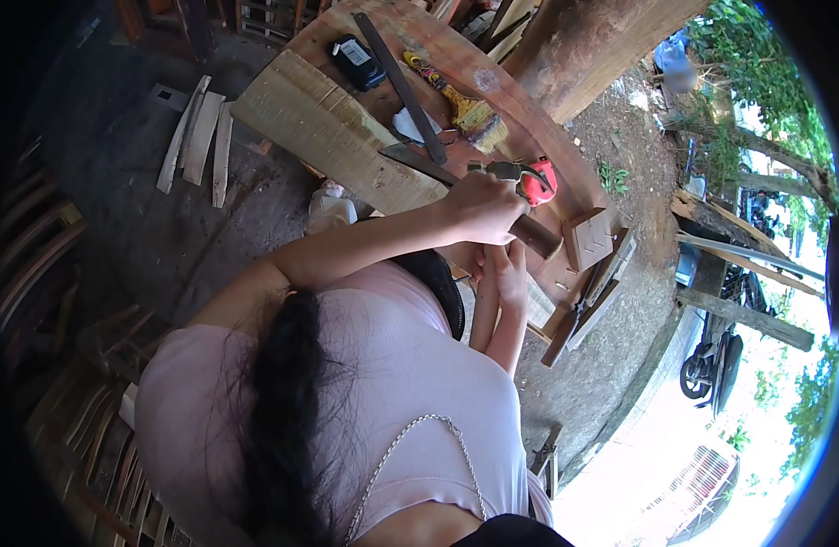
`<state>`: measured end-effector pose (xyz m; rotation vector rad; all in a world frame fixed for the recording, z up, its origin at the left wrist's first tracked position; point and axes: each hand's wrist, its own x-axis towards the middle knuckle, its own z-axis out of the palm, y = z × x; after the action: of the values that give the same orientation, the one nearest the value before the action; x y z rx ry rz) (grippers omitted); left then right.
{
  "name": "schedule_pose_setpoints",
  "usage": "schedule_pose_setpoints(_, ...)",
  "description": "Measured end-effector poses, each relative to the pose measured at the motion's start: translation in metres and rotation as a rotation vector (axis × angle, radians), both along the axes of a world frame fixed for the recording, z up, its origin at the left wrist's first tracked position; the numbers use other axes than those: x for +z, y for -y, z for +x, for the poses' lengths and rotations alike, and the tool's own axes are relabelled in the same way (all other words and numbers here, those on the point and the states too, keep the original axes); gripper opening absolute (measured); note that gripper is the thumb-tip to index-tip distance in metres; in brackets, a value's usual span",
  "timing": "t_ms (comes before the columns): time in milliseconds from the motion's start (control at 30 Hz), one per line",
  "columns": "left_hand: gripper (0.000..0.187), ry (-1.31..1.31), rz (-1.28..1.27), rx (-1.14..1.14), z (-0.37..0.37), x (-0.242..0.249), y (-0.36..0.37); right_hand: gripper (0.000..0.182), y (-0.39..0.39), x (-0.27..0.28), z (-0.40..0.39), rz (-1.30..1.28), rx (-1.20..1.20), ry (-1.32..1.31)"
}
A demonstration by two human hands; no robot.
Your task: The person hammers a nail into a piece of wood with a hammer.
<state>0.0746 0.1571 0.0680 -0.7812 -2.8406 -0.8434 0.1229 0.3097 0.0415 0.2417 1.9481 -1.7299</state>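
Note:
My left hand (486, 208) is closed around a claw hammer (508, 171), close to its metal head. A thick brown wooden end, which looks like its handle, sticks out below the fist. My right hand (505, 264) is just below the left, at the near side of the wooden bench (547, 146). Its fingers look curled, and what they hold, if anything, is hidden. Behind the hammer head lies a red object (540, 184), partly covered. Right of my hands stands a small wooden block (587, 239) with thin marks or nails on its face.
A dark container (356, 62), a long flat metal bar (399, 87) and a paintbrush (465, 114) lie on the bench. Wooden strips (579, 319) extend past its right edge. A thick trunk (592, 55) rises behind, and loose boards (200, 137) lie on the floor.

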Motion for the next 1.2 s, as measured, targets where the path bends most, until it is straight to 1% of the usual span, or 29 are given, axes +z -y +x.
schedule_pose_setpoints(167,0.027,0.025,0.013,0.024,-0.005,-0.009,-0.006,0.027,-0.004,-0.001,0.002,-0.023,0.012,-0.030)
schedule_pose_setpoints(233,0.027,0.044,-0.001,0.028,-0.004,-0.008,-0.006,0.031,-0.003,0.000,0.005,-0.052,-0.081,-0.058)
schedule_pose_setpoints(267,0.027,0.056,-0.004,0.029,-0.003,-0.007,-0.006,0.031,-0.006,0.003,0.007,-0.056,-0.077,-0.057)
schedule_pose_setpoints(333,0.028,0.061,-0.003,0.055,-0.002,-0.004,-0.005,0.034,-0.020,0.017,0.010,0.067,-0.159,-0.071)
schedule_pose_setpoints(367,0.028,0.064,-0.003,0.061,-0.001,-0.003,-0.005,0.036,-0.026,0.027,0.016,0.019,-0.212,-0.108)
schedule_pose_setpoints(433,0.028,0.113,-0.007,0.047,0.000,-0.002,-0.005,0.036,-0.025,0.028,0.016,0.065,-0.238,-0.116)
schedule_pose_setpoints(533,0.028,0.099,0.010,0.058,0.000,-0.006,-0.009,0.038,-0.027,0.028,0.018,0.099,-0.273,-0.112)
schedule_pose_setpoints(567,0.028,0.101,0.012,0.060,-0.001,-0.006,-0.008,0.038,-0.034,0.039,0.029,0.100,-0.270,-0.111)
schedule_pose_setpoints(633,0.027,0.084,0.086,0.062,-0.007,-0.006,-0.004,0.043,-0.052,0.072,0.060,-0.104,-0.518,-0.466)
schedule_pose_setpoints(700,0.026,0.093,0.073,0.064,-0.012,-0.007,-0.001,0.035,-0.041,0.067,0.071,0.131,-0.237,-0.452)
schedule_pose_setpoints(767,0.025,0.109,0.057,0.061,-0.012,-0.007,0.001,0.036,-0.032,0.069,0.074,0.157,-0.125,-0.242)
schedule_pose_setpoints(800,0.024,0.119,0.066,0.056,-0.011,-0.005,0.003,0.037,-0.037,0.067,0.072,0.220,-0.045,-0.265)
schedule_pose_setpoints(833,0.023,0.129,0.075,0.052,-0.012,-0.002,0.005,0.037,-0.040,0.071,0.069,0.218,-0.043,-0.261)
schedule_pose_setpoints(900,0.022,0.111,0.117,0.084,-0.015,0.002,0.008,0.041,-0.043,0.084,0.069,0.232,-0.047,-0.464)
schedule_pose_setpoints(933,0.022,0.084,0.160,0.115,-0.016,0.003,0.009,0.045,-0.044,0.088,0.069,0.193,-0.154,-0.505)
schedule_pose_setpoints(967,0.022,0.087,0.160,0.113,-0.017,0.004,0.009,0.054,-0.047,0.092,0.067,0.142,-0.226,-0.536)
schedule_pose_setpoints(1033,0.020,0.080,0.172,0.136,-0.018,0.006,0.010,0.058,-0.036,0.098,0.062,0.089,-0.493,-0.502)
schedule_pose_setpoints(1100,0.019,0.082,0.180,0.138,-0.019,0.007,0.011,0.037,-0.020,0.085,0.060,0.203,-0.561,-0.392)
schedule_pose_setpoints(1133,0.018,0.085,0.187,0.134,-0.020,0.006,0.012,0.034,-0.008,0.085,0.064,0.133,-0.413,-0.304)
schedule_pose_setpoints(1167,0.018,0.082,0.187,0.138,-0.020,0.004,0.013,0.035,-0.010,0.079,0.064,0.003,-0.336,-0.278)
schedule_pose_setpoints(1200,0.018,0.092,0.156,0.157,-0.020,0.001,0.014,0.038,-0.015,0.078,0.063,0.050,-0.267,-0.318)
